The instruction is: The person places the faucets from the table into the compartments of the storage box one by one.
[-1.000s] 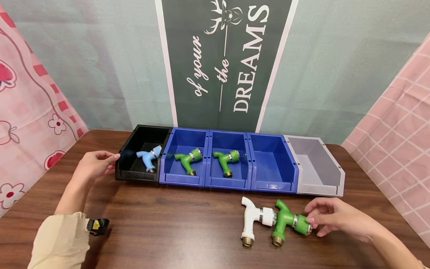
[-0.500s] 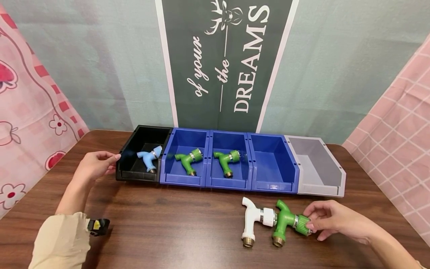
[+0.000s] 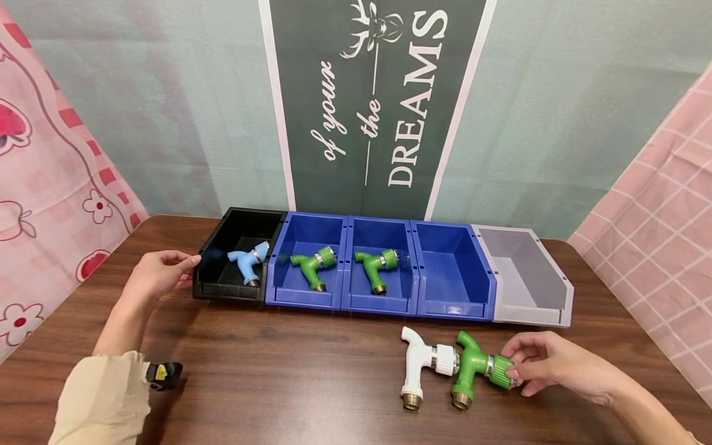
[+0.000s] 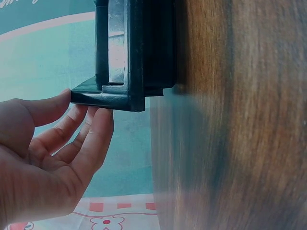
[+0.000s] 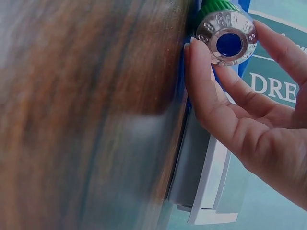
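While the green tap (image 3: 471,366) lies on the table (image 3: 278,383), its knob (image 3: 502,372) pinched by the right hand (image 3: 562,364), probably because that end points toward it, a white tap (image 3: 413,366) sits just beside; the left hand (image 3: 158,273) pinches the black bin (image 3: 230,290) by its edge, perhaps for steadiness.

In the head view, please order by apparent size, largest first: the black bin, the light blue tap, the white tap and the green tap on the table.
1. Black bin
2. White tap and green tap beside it: too alike to rank
3. Light blue tap
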{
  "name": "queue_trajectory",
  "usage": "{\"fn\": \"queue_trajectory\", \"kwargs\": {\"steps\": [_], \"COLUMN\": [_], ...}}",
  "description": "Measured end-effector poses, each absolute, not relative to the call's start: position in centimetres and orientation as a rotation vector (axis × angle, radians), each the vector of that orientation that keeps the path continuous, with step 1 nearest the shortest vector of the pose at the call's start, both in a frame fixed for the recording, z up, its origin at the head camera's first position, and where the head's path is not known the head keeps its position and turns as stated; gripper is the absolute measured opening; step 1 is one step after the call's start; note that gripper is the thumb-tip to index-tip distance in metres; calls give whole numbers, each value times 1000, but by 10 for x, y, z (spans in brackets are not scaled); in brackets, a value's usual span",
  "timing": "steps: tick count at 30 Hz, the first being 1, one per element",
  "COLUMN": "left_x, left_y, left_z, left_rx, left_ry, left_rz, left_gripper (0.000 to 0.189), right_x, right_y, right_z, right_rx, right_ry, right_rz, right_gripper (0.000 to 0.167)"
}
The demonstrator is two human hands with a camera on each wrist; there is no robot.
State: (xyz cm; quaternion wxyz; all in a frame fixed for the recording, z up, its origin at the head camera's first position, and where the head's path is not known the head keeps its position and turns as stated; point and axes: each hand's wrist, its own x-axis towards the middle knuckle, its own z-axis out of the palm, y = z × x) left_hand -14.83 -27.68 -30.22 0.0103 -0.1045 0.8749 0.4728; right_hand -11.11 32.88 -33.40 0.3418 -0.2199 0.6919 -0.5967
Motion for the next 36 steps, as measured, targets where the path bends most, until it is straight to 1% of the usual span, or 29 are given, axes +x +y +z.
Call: {"fn": "queue_trajectory", "kwargs": {"steps": [9,16,22,36], "left_x": [-148,-147,-147,-147], "left_y": [-277,-276,-276,-276], "left_z": [-303,-302,-301,-302], "left_rx": [-330,-328,-332,-322], "left_ry": [2736,2742,2744,2743], "left_rz": [1456,1457,1453,1455], "left_gripper": [48,47,47,47], "right_x": [-112,-113,-114,-116], "right_y": [327,329,328,326], "right_z": [-332,-333,-330,-326], "right_rx": [-563,-569,-564,-530], "right_ry": [1789,1748,1759,1916], "right_rz": [-1604,-1662,-1676,-1673], "right_gripper": [16,21,22,22]}}
